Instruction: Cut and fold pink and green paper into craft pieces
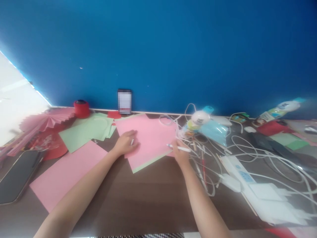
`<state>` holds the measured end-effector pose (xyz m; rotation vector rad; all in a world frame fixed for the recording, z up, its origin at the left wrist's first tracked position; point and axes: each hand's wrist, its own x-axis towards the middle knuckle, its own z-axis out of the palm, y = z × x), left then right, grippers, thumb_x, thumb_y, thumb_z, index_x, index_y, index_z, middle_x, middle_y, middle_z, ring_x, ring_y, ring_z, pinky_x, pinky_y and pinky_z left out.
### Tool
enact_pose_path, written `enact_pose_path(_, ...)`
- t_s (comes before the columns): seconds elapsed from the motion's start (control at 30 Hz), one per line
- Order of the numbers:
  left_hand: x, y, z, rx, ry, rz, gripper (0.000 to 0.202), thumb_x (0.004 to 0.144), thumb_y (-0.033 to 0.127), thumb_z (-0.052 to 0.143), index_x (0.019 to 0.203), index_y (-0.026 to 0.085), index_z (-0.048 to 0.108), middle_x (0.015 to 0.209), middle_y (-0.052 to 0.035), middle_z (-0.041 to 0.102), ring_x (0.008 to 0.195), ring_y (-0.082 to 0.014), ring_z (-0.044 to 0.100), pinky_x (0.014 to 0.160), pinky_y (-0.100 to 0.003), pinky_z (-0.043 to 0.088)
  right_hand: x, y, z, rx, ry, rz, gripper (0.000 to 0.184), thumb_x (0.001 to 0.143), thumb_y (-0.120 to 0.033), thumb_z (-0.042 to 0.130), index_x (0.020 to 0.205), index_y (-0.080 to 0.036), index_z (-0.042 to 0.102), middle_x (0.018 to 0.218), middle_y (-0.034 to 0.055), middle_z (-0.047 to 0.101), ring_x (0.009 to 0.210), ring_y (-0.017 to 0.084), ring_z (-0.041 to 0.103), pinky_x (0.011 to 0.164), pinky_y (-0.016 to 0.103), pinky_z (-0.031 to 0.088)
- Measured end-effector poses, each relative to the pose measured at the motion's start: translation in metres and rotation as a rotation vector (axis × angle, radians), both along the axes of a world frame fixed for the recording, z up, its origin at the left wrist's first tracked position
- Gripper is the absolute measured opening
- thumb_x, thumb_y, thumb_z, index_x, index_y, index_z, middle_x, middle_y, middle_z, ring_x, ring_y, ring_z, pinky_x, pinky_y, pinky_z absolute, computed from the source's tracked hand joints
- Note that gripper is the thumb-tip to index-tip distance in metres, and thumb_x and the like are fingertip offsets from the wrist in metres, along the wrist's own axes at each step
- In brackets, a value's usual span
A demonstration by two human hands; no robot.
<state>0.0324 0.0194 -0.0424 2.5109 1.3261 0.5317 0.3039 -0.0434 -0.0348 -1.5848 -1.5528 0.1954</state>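
Observation:
My right hand (181, 154) grips a white pen (183, 148) at the right edge of the pink paper (152, 138). The pen's tip points left, over the sheet; whether it touches is too blurred to tell. On the paper's left side rests my left hand (125, 144), fingers curled, with a small white piece like a pen cap (132, 141) between thumb and finger. Some green shows along the lower edge of the pink paper. To the left lie another pink sheet (69, 173) and several green sheets (90, 130).
A phone (124, 102) leans upright against the blue wall. Another phone (18, 177), a folded pink paper fan (49, 120) and a red round container (81, 109) are at left. On the right are tangled white cables, a power strip (239, 168) and a bottle (200, 117).

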Motion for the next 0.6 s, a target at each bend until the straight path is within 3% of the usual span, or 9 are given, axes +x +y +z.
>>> enact_pose_path(0.13,0.0000,-0.0002,0.0005,-0.002,-0.008,0.003,0.029,0.079,0.043,0.046,0.076,0.019,0.062,0.133,-0.0041,0.046,0.125,-0.0252,0.038,0.103,-0.040,0.034,-0.0012,-0.0011,0.0016,-0.003,0.091,-0.009,0.036,0.087,-0.040,0.037,0.059,-0.020,0.048,0.052,-0.0017,0.049,0.053,0.013,0.047,0.054,0.025,0.037)
enact_pose_path(0.33,-0.0001,0.0001,0.0000,-0.007,-0.025,-0.003,0.029,0.078,0.042,0.047,0.080,0.018,0.063,0.133,-0.0048,0.046,0.124,-0.0261,0.039,0.103,-0.041,0.033,-0.0054,-0.0030,0.0048,-0.008,0.011,0.042,0.038,0.085,-0.039,0.039,0.052,-0.020,0.040,0.047,-0.0035,0.041,0.049,0.011,0.040,0.051,0.025,0.033)
enact_pose_path(0.47,-0.0004,0.0013,-0.0019,-0.001,-0.016,-0.006,0.032,0.079,0.043,0.046,0.081,0.017,0.063,0.133,-0.0065,0.046,0.125,-0.0268,0.038,0.102,-0.042,0.033,-0.0072,-0.0045,0.0043,0.040,0.096,-0.002,0.034,0.086,-0.038,0.039,0.059,-0.019,0.050,0.052,-0.0021,0.048,0.052,0.012,0.045,0.053,0.024,0.036)
enact_pose_path(0.6,-0.0002,0.0018,-0.0029,0.016,0.003,-0.015,0.032,0.080,0.043,0.045,0.081,0.016,0.063,0.132,-0.0078,0.047,0.124,-0.0266,0.039,0.102,-0.041,0.033,-0.0100,-0.0047,0.0029,-0.031,0.020,0.102,0.033,0.084,-0.036,0.042,0.057,-0.018,0.050,0.053,-0.0021,0.050,0.053,0.011,0.046,0.054,0.023,0.036)
